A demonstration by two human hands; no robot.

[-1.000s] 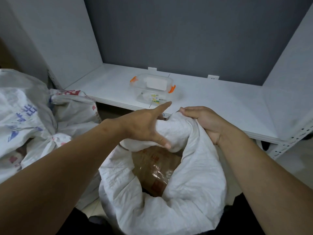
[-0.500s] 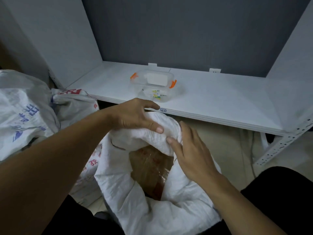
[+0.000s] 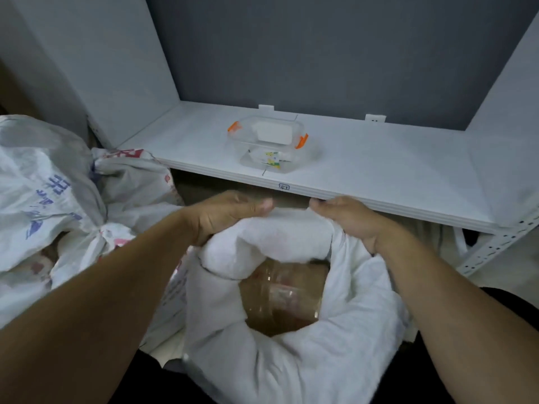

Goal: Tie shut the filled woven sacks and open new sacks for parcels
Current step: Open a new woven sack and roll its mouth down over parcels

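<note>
The left hand (image 3: 230, 212) and right hand (image 3: 351, 221) each grip the far rolled rim of the open white woven sack (image 3: 291, 368), which runs sideways between their curled fingers. Its brown taped parcel (image 3: 283, 301) lies just below them.

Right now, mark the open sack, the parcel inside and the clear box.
open sack (image 3: 320, 374), head view, near rolled rim.
parcel (image 3: 283, 298), head view, taped brown top.
clear box (image 3: 269, 144), head view, its middle.

Under the fingers (image 3: 253, 204) the sack (image 3: 291, 363) is plain white, the parcel (image 3: 284, 301) below them brown; beyond them, a clear box (image 3: 269, 145) has orange clips (image 3: 302, 141); leftward, other sacks (image 3: 43, 182) bear blue print.
</note>
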